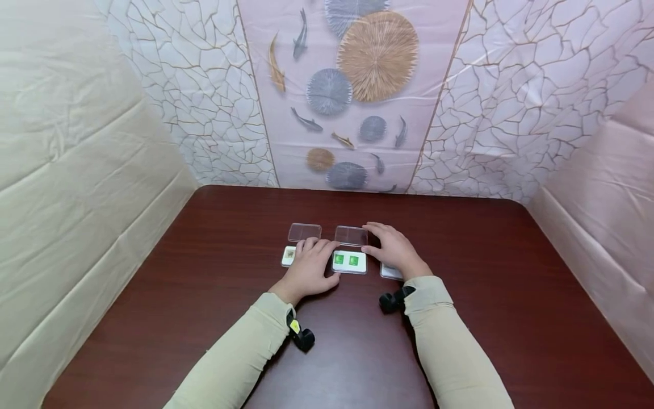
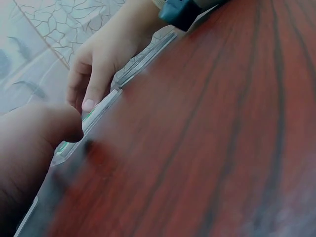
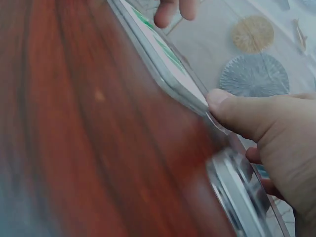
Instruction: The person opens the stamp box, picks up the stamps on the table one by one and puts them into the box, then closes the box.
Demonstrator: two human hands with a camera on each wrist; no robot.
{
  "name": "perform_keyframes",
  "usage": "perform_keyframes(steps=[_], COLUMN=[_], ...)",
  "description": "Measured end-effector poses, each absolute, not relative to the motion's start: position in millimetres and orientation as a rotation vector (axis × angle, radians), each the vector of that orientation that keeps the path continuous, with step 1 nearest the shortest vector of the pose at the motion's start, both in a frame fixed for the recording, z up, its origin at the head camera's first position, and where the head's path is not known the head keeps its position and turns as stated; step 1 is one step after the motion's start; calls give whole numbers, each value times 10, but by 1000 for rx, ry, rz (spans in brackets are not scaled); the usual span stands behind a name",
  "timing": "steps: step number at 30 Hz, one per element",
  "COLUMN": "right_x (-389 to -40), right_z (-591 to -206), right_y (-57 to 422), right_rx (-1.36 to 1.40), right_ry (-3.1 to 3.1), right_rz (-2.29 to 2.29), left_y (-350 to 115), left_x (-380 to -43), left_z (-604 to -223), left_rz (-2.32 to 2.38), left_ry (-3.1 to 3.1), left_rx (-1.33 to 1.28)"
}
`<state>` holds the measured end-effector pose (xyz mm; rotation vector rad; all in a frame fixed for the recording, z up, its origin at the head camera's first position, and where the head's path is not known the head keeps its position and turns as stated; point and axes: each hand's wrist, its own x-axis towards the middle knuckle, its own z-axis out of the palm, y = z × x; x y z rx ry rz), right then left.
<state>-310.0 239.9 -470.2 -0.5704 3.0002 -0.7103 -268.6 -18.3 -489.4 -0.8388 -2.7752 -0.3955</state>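
Observation:
A flat clear case with a white insert and two green squares (image 1: 349, 262) lies between the hands. My left hand (image 1: 310, 267) spreads over the left case (image 1: 288, 256), hiding much of it; its thumb is by the middle case's near left corner. My right hand (image 1: 394, 247) has its thumb tip at the middle case's far right corner, also seen in the right wrist view at the case (image 3: 168, 69). Its index fingertip is at the right end of a transparent lid (image 1: 351, 236). Under its palm, a third case (image 1: 390, 272) is partly hidden. Both hands' fingers look extended and relaxed.
Another transparent lid (image 1: 304, 231) lies behind the left case. All lie on a dark red-brown wooden table (image 1: 245, 216). Patterned cloth walls (image 1: 204, 102) stand behind the table and at both sides. A black camera is strapped to each wrist.

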Motion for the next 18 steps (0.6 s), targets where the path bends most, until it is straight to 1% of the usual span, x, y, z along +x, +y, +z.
perform_keyframes(steps=[13,18], right_x=[-3166,-3144], right_z=[-4739,-4738], right_y=[2300,2308], right_rx=[-664,-691], right_ry=[3052,3010], right_rz=[-569,-637], left_y=[-161,-162], left_x=[-2724,-2730], left_z=[-4922,-4926], left_rz=[-405,-436], left_ry=[-2808,-2813], left_rx=[-798,-787])
